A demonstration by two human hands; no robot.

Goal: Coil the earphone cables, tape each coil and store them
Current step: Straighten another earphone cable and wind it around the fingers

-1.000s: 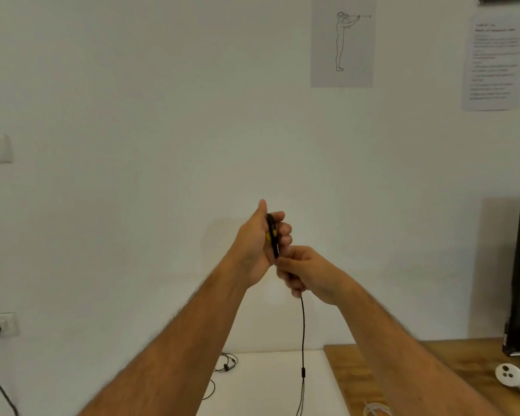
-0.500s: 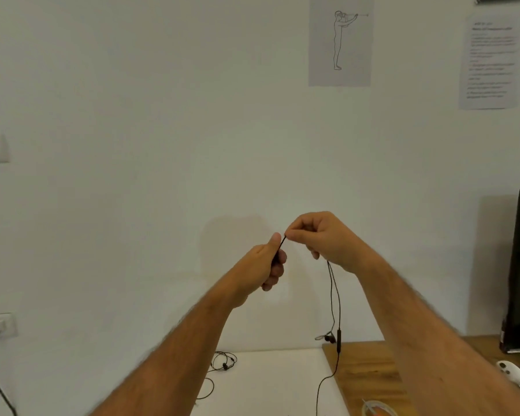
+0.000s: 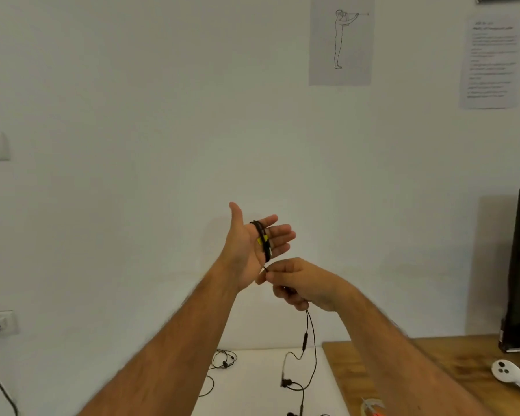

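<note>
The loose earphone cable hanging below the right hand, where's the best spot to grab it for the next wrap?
Probably just under the right hand, on the plain stretch of the loose earphone cable above the inline remote. Pinch it from the side: it hangs nearly straight there, whereas lower down it loops and carries the earbuds. The left hand holds the coil.

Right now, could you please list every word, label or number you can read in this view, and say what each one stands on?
None can be read.
Text sheet on the wall: printed lines, too small and blurred to read.
Drawing sheet: a line figure of a standing person, no legible words.
Yellow tag on the coil round the left hand: no legible print.
</note>
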